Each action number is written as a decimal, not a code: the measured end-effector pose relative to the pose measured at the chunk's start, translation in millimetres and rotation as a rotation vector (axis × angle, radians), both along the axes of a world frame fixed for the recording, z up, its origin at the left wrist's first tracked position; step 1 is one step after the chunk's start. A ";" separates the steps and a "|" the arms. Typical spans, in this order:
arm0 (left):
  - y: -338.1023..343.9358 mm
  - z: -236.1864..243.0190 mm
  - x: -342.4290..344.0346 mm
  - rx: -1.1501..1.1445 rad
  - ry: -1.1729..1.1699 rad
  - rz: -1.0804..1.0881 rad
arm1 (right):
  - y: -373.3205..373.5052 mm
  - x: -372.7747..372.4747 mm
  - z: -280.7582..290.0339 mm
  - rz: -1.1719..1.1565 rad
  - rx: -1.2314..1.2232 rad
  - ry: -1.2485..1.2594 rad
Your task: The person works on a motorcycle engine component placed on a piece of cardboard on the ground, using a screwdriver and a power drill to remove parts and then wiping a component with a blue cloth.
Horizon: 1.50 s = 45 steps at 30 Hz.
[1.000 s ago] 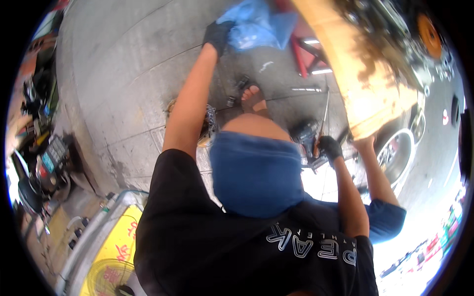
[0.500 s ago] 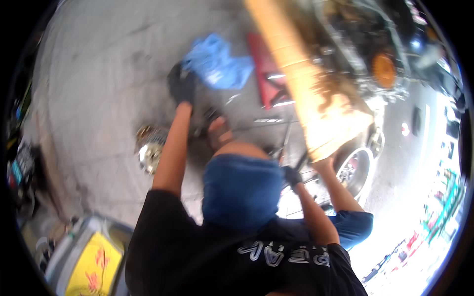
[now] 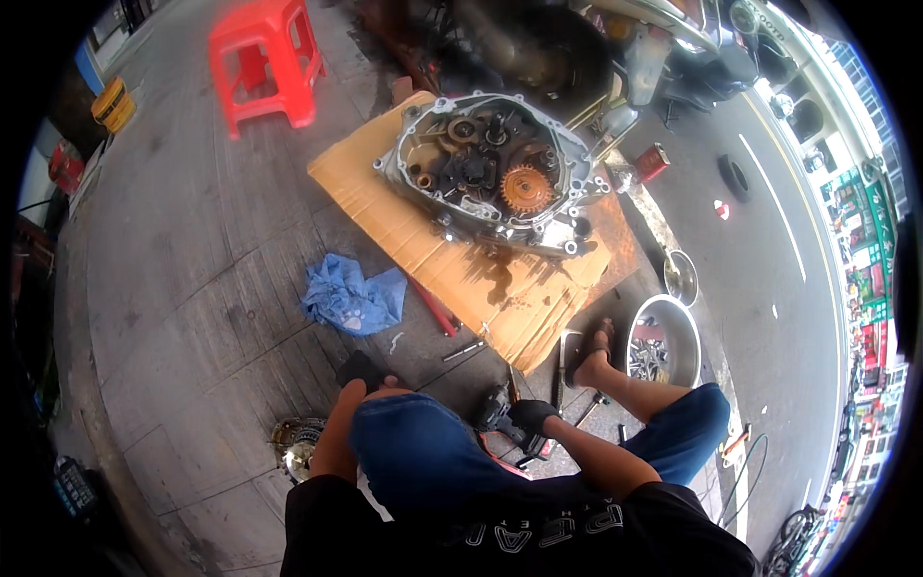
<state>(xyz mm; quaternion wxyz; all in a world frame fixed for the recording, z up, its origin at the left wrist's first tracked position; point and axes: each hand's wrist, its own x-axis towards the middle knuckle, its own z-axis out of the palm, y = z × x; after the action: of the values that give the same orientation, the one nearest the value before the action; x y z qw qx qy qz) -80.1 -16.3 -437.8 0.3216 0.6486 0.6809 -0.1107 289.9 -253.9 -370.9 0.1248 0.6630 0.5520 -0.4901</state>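
Note:
My right hand [image 3: 532,416], in a dark glove, is closed at the handle of a cordless power driver [image 3: 494,408] between my knees; its fingers are partly covered. My left hand [image 3: 360,369], also in a dark glove, is low beside my left knee, its fingers mostly hidden. Ahead of it on the paving lies a crumpled blue cloth [image 3: 352,294]. Beyond my knees an opened engine case [image 3: 471,165], with an orange-brown gear [image 3: 526,188] inside, rests on an oil-stained cardboard sheet [image 3: 385,216].
A metal basin [image 3: 694,332] of small metal parts stands by my right foot. Several hand tools lie near my feet, including a metal rod [image 3: 463,352]. A round metal part [image 3: 300,452] is at my left. A red stool [image 3: 264,62] stands farther off, with a road [image 3: 769,231] to the right.
The view has swung, bringing the whole engine case and the stool into sight. My left hand has drawn back from beside the blue cloth to my knee. My right hand is now at the power driver.

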 end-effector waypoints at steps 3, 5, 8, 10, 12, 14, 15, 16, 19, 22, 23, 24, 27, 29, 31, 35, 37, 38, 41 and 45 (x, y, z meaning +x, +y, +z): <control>-6.7 -28.7 -14.7 0.138 -0.086 -0.001 | -9.9 8.4 6.7 -0.011 0.024 -0.095; -6.9 -30.8 -56.3 0.382 -0.182 0.011 | -0.7 5.1 14.2 0.065 0.101 -0.045; 13.6 46.5 -31.2 0.250 -0.470 0.213 | -20.8 19.8 0.0 -0.059 -0.025 -0.094; 35.9 134.1 -10.8 0.324 -0.754 0.324 | -31.4 29.8 -27.3 0.085 0.050 -0.037; 46.1 234.7 18.4 0.565 -0.924 0.282 | -24.6 23.5 -25.8 0.173 0.105 0.009; 58.1 336.1 53.8 0.579 -1.072 0.176 | -10.1 11.0 -25.0 -0.151 -0.101 0.080; 66.0 373.0 65.8 0.552 -1.171 0.102 | 2.0 3.4 -22.2 -0.303 -0.203 0.119; 68.6 407.2 86.3 0.619 -1.181 -0.018 | 11.5 -3.0 -17.1 -0.185 -0.104 0.097; 83.9 467.6 154.2 0.668 -1.188 -0.230 | 35.2 -25.4 -1.9 0.046 0.165 0.061; 80.0 487.3 215.4 0.759 -0.984 -0.316 | 46.4 -36.7 10.3 0.315 0.339 0.075; 82.4 484.8 227.1 0.717 -0.990 -0.317 | 51.5 -43.9 13.8 0.242 0.303 0.113; 85.4 481.1 237.4 0.672 -1.002 -0.321 | 55.2 -47.9 15.7 0.165 0.266 0.148; 90.8 467.1 249.2 0.709 -0.928 -0.319 | 55.8 -48.7 9.9 0.295 0.424 0.184; 91.8 459.8 252.3 0.693 -0.892 -0.293 | 52.5 -45.0 1.9 0.405 0.495 0.166; 105.7 443.9 244.2 0.766 -0.835 -0.303 | 53.2 -49.3 -2.4 0.444 0.450 0.150; 109.4 463.9 265.9 0.448 -0.883 -0.454 | 43.0 -17.2 -44.1 0.231 0.300 0.108; 114.0 465.8 259.5 0.382 -0.897 -0.444 | 42.3 -17.3 -31.4 0.297 0.317 0.063; 115.2 465.9 258.3 0.392 -0.897 -0.449 | 44.4 -17.2 -24.9 0.272 0.293 0.057; 120.6 464.2 261.4 0.436 -0.924 -0.473 | 48.3 -11.2 -20.0 0.231 0.313 0.026; 108.6 453.5 248.5 0.566 -0.833 -0.403 | 44.4 -16.8 -4.0 0.253 0.369 0.061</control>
<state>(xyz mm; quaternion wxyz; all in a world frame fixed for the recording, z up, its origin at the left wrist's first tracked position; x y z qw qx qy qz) 168.5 92.3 15.7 0.3492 0.8166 0.3614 0.2840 273.1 -209.5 -374.9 0.0453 0.5849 0.7147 -0.3809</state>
